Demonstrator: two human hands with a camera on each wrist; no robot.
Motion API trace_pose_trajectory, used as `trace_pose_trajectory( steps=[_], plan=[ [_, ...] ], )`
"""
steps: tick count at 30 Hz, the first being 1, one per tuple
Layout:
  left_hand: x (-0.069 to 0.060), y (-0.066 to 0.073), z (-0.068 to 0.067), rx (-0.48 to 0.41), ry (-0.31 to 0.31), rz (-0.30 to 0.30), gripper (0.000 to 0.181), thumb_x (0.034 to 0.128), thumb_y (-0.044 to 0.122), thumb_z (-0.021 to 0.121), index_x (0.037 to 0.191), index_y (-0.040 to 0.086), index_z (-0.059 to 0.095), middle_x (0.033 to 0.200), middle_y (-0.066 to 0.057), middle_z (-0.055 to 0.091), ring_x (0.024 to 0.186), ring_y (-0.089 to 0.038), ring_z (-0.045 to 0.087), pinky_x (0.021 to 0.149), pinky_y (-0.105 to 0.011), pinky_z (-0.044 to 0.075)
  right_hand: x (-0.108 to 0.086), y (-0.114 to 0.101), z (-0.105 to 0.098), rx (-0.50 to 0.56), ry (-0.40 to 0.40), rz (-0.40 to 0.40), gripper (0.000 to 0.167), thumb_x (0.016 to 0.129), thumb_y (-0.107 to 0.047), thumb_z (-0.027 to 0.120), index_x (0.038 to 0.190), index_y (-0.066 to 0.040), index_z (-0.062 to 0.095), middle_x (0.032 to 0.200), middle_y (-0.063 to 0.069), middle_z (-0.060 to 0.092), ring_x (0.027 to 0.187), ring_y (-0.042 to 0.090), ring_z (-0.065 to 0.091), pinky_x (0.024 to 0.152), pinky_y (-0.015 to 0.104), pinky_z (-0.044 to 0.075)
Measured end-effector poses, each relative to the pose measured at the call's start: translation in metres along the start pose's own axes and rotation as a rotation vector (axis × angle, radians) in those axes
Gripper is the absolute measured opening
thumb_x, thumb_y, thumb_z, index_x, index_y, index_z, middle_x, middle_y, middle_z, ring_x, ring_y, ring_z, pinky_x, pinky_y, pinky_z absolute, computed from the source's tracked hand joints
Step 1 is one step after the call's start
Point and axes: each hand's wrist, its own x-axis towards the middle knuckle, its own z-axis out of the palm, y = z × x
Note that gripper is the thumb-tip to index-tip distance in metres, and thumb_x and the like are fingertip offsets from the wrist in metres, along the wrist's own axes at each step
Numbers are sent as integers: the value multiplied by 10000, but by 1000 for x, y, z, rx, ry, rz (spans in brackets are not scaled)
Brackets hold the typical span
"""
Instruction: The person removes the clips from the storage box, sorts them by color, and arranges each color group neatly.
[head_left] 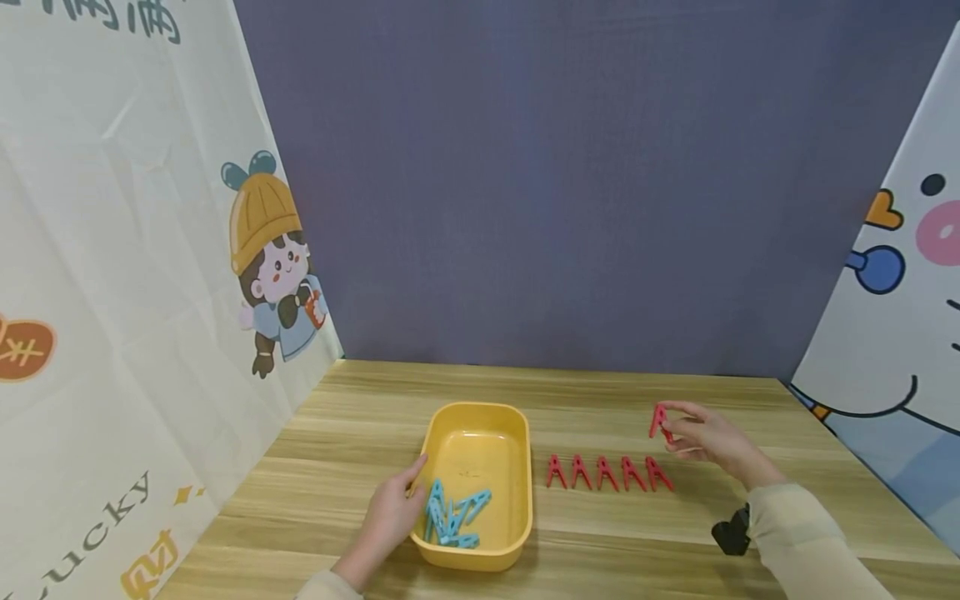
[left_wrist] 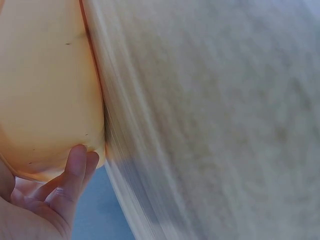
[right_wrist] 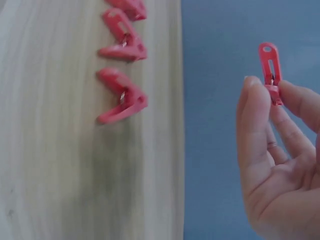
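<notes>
A yellow bin [head_left: 517, 500] stands on the wooden table with several blue clothespins [head_left: 450, 521] in its near left part. The left hand [head_left: 392, 510] grips the bin's left wall, thumb over the rim; in the left wrist view, the hand's fingers [left_wrist: 76, 162] press on the bin's outside [left_wrist: 50, 90]. Between thumb and fingertips the right hand [head_left: 708, 437] pinches a red clothespin [head_left: 658, 419], held up above the table. In the right wrist view that clothespin [right_wrist: 270, 65] points away from the hand [right_wrist: 280, 170]. Several red clothespins [head_left: 606, 473] lie in a row right of the bin.
A small black object [head_left: 732, 533] is on the table [head_left: 600, 550] beside the right sleeve. A dark blue-grey cloth [head_left: 562, 183] hangs behind the table. Printed cloths with cartoon figures stand at the left [head_left: 150, 250] and right [head_left: 892, 333].
</notes>
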Motion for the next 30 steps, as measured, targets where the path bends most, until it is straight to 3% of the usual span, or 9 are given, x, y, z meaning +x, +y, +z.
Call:
trace_pose_trajectory(
  steps=[9,15,22,30],
  plan=[
    [0,-1,0,-7,-3,-11,452,874,54,515,1324,47,486,1200,-325,506,412,-83,375,373,-223,407,-2,20,-5,-41,29,17,623,936,-172,520,1377,134,205,1009,137,601,813,290,627,719,417,523],
    [-1,1,0,-4,-1,3,451,871,47,525,1320,41,489,1199,-335,500,396,-77,363,356,-217,393,-3,38,-9,-20,59,56,581,919,-110,530,1324,185,236,870,119,609,719,219,626,637,345,540],
    [-2,0,0,7,3,29,444,867,31,532,1310,27,497,1191,-332,507,386,-70,345,355,-215,387,-2,55,-11,-83,62,103,488,917,-56,499,1251,234,294,715,88,571,596,152,595,559,296,535],
    [-1,0,0,4,4,24,444,865,32,535,1308,29,500,1201,-328,503,408,-81,372,378,-226,408,-5,60,-10,-120,43,130,427,902,-12,496,1212,235,338,716,55,524,561,138,555,523,283,516]
  ],
)
